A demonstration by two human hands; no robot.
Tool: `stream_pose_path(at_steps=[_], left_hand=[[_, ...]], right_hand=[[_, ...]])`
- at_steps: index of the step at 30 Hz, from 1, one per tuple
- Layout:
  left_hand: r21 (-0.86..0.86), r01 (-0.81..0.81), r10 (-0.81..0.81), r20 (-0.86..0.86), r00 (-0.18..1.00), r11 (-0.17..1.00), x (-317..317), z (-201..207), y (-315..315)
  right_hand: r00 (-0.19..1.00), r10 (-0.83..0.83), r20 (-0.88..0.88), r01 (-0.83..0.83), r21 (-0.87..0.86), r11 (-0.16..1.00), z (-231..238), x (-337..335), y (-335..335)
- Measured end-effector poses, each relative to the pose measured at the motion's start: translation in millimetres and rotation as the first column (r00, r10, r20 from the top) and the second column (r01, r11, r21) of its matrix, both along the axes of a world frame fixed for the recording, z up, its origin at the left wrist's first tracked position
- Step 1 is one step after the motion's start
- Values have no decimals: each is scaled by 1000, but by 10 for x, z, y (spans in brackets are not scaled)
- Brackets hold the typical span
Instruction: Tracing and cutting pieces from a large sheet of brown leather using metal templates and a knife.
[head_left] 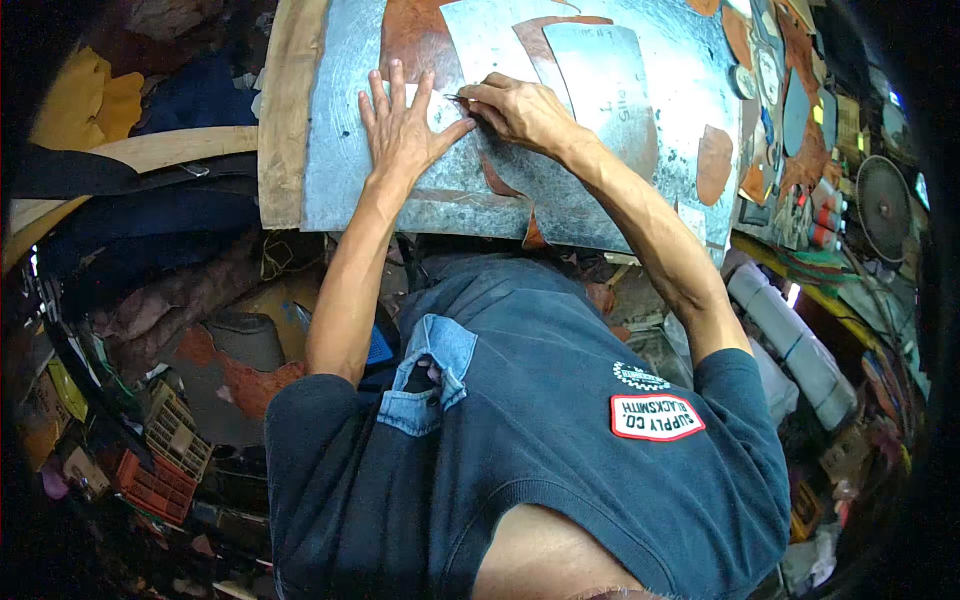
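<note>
My left hand (405,130) lies flat with its fingers spread, pressing on a pale template piece (440,110) on a metal-topped table (340,190). Pinched in the fingertips of my right hand (520,115) is a slim dark tool (457,98); its exact kind is too small to tell. Its tip is close beside my left thumb and index finger. Brown leather (415,40) extends beyond my left fingers. Past my right hand rests a large grey template (605,85), partly over brown leather. A thin curled leather strip (497,178) trails toward the table's near edge.
An oval brown leather piece (714,165) lies at the table's right. Several leather pieces and grey templates crowd the surface beyond, near a round fan (884,208). Wooden boards (285,120) edge the left side. An orange crate (155,485) stands low at the left among clutter.
</note>
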State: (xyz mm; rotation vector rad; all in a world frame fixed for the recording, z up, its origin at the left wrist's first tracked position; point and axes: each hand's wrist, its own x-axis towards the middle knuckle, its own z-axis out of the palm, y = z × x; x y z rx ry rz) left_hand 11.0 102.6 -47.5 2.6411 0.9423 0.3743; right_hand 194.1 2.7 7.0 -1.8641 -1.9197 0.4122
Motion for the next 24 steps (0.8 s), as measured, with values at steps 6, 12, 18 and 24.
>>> stream_pose_path(at_steps=[6, 12, 18, 24], left_hand=[[-9, -3, 2, -39, 999, 1000, -27, 10, -4], [-55, 64, -72, -142, 987, 996, -16, 251, 2], [-190, 42, -71, -149, 986, 981, 276, 390, 97], [-92, 308, -310, -9, 951, 947, 1143, 252, 359]], right_hand=[[995, -83, 56, 90, -149, 985, 181, -56, -241], [956, -293, -17, 290, -109, 951, 351, -141, -818], [848, -530, 6, 491, -389, 780, 340, -954, -1597], [505, -863, 4, 776, -439, 452, 512, -1225, -2523]])
